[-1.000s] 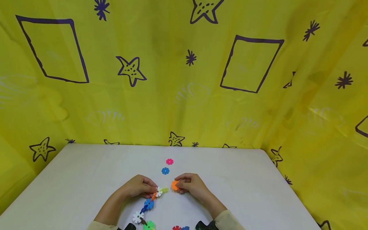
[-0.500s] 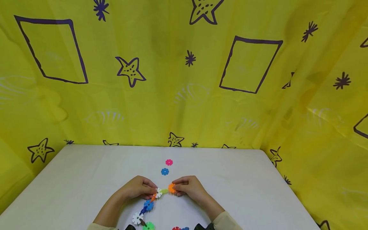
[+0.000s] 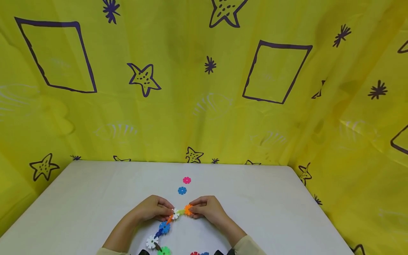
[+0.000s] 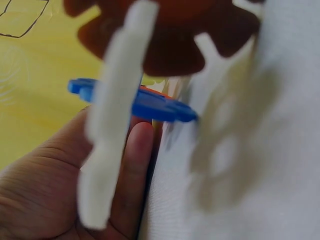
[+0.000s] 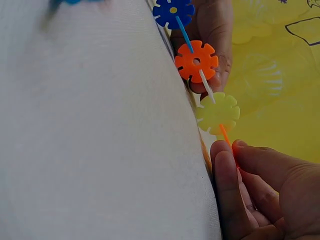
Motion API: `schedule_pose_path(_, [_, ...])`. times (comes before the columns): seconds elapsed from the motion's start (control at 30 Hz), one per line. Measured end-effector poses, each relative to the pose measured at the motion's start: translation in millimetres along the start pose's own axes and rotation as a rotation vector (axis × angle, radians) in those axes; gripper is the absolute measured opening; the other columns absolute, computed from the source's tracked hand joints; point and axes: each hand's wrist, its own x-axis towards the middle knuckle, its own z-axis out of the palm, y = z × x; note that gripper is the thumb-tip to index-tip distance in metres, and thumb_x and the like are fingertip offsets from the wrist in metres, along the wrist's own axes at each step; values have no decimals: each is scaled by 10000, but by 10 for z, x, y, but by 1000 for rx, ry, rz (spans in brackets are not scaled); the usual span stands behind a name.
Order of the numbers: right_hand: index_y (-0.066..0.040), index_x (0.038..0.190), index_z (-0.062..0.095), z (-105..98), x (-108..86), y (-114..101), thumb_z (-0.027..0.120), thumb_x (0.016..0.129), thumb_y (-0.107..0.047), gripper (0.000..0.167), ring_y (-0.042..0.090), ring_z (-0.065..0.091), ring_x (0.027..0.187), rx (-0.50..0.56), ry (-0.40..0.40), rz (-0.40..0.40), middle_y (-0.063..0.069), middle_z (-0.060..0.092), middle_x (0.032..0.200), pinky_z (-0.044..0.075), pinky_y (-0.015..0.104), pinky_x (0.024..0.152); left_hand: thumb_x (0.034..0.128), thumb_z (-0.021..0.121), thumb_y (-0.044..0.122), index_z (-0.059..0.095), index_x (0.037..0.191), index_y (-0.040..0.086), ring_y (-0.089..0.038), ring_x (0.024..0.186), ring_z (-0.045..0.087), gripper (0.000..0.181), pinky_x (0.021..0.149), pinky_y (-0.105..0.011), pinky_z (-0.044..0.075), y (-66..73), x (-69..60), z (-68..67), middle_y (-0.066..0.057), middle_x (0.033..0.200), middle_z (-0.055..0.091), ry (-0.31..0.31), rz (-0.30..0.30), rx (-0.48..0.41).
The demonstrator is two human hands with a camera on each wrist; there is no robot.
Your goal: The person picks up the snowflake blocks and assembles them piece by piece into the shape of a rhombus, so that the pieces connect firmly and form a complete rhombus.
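Note:
In the head view my left hand (image 3: 155, 209) pinches a white notched plastic disc (image 3: 175, 214) in a curved chain of interlocking snowflake discs. My right hand (image 3: 208, 209) pinches an orange disc (image 3: 187, 209) between thumb and fingers. Between those two sits a pale yellow disc (image 5: 220, 114); in the right wrist view the orange disc, edge-on, meets its rim. Down the chain from the left hand come an orange disc (image 5: 196, 61), a blue disc (image 3: 164, 227), a dark blue disc (image 3: 158, 233), a white disc (image 3: 152, 242), a brown disc (image 3: 157, 247) and a green disc (image 3: 164, 251).
A loose pink disc (image 3: 186, 180) and a loose blue disc (image 3: 182, 190) lie on the white table (image 3: 255, 198) beyond the hands. A red disc (image 3: 195, 253) and another blue one (image 3: 205, 253) show at the bottom edge. Yellow patterned cloth (image 3: 178, 117) hangs behind.
My right hand has moved left with the orange disc, closing the gap until it meets the yellow disc. The left hand has stayed nearly still, holding the chain.

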Motion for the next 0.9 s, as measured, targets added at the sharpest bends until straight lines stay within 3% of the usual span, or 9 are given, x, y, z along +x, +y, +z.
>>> schedule_pose_path(0.53, [105,1004,710,93,-4,-44,722,844,34,175,122,702,628,23,18,18,174,739,863,601,261,626,854,749,99,718,1001,-62,-68,599,628,220,614,-236,587,-26,22,24,-58,791,727,47,11,20])
schedule_pose_path(0.9, [85,1078,703,1,-67,-68,710,891,-64,239,177,731,715,-18,3,53,160,743,890,605,268,668,861,751,135,723,1018,-52,-54,597,627,245,603,-220,579,-16,23,25,-21,769,714,47,-3,36])
